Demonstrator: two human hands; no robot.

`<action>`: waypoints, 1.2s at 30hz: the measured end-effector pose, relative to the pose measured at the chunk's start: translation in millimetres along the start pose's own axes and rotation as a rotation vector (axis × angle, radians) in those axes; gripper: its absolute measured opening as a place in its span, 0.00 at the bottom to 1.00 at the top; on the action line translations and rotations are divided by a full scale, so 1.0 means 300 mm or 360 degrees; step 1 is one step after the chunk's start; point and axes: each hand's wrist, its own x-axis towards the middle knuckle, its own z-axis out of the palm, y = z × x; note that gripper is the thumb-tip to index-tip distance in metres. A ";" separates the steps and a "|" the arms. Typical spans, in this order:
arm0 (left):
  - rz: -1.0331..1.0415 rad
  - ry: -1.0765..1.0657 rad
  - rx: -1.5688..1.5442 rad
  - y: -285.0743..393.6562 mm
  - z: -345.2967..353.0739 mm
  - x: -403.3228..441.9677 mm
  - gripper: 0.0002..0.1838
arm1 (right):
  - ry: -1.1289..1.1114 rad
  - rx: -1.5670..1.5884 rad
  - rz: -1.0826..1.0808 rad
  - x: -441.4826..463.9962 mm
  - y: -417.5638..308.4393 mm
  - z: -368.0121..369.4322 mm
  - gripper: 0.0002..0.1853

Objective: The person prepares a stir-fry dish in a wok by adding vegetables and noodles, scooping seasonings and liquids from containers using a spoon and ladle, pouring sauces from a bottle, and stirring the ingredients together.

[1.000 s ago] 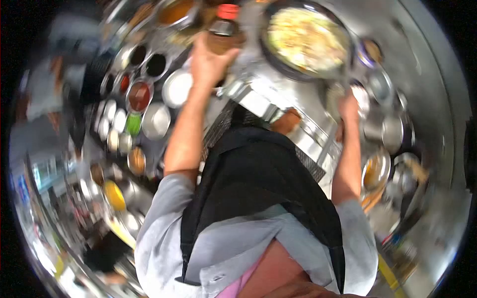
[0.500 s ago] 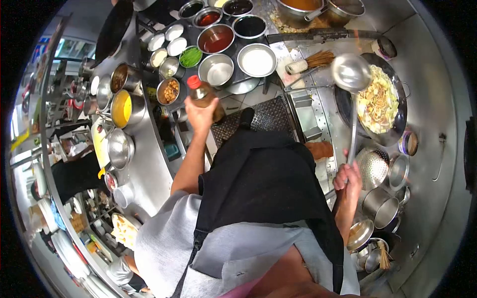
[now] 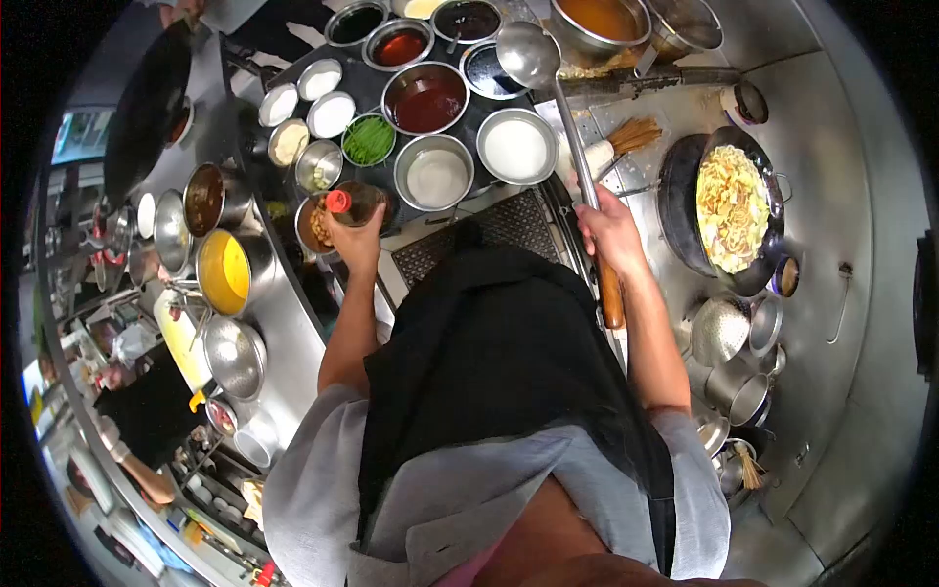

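red-capped bottle [image 3: 366,203], partly hidden, steel ladle [image 3: 572,132], hands clamped, left hand [image 3: 356,239] on bottle, right hand [image 3: 613,235] on ladle

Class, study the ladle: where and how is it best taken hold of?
I'd probably hold the ladle by its wooden grip, palm wrapping from the person's right: it is thicker than the metal shaft, lies opposite the ladle's bowl and points back toward the person. The right hand is on that side.
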 end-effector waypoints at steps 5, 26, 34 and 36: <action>-0.0037 -0.0242 -0.0308 -0.087 0.006 0.031 0.42 | 0.0064 -0.0072 0.0053 0.119 -0.032 0.080 0.23; -0.0181 -0.0618 -0.0569 -0.209 -0.008 0.046 0.45 | -0.0036 0.0883 0.0372 0.121 -0.103 0.174 0.21; -0.0321 -0.0660 -0.0750 -0.195 -0.008 0.039 0.45 | 0.0037 0.0808 0.0316 0.081 -0.120 0.180 0.21; -0.0324 -0.0645 -0.0747 -0.194 -0.009 0.039 0.45 | 0.0079 0.0766 0.0303 0.075 -0.122 0.183 0.21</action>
